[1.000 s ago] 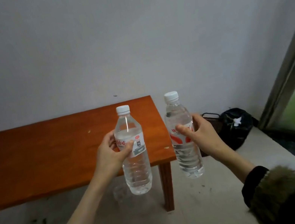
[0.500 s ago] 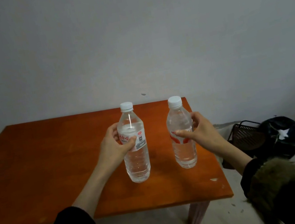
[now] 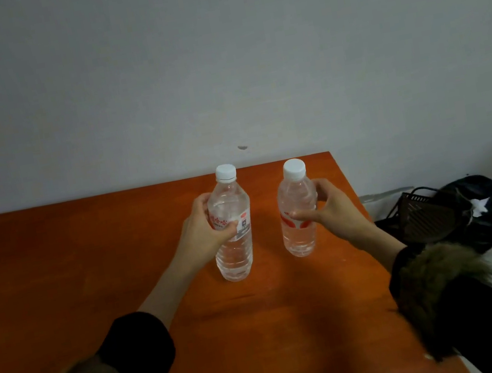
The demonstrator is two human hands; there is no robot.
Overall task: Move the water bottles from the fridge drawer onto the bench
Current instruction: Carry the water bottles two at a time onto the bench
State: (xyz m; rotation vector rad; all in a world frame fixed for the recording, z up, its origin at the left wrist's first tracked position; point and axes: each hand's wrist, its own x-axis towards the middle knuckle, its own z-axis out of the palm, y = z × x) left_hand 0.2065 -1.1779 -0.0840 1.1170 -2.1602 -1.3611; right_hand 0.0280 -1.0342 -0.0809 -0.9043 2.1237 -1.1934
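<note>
Bottles are sitting upright over the far right part of the orange-brown wooden bench (image 3: 90,279), one in each hand. Left hand (image 3: 205,233) is wrapping its grip round the label band of the taller clear plastic water bottle with a white cap and red-printed label (image 3: 233,238); thumb is crossing the front, fingers curling behind. Right hand (image 3: 329,211) is holding the shorter clear plastic water bottle with a white cap and red swirl label (image 3: 298,213) in a looser grip, thumb lying across the label and fingers bending round the far side near the shoulder. The two bottles are standing near each other, not touching.

Step in hand, as I am reading it: setting down. Both bases are appearing to meet the bench top (contact is not certain from this angle; the water is blurring the bottom edges). Fridge drawer is not showing in this view, so how many bottles are remaining I cannot tell.

Next move is calling for a straight release: opening both grips sideways without dragging the bottles, since full, narrow bottles are tipping easily if a finger is catching the label. The shorter bottle is standing nearer the right edge of the bench, so that one is wanting the steadier let-go.

Off the bench to the right, a dark wire basket (image 3: 420,214) and a black plastic bag (image 3: 485,210) are lying on the floor against the grey wall (image 3: 216,60).
</note>
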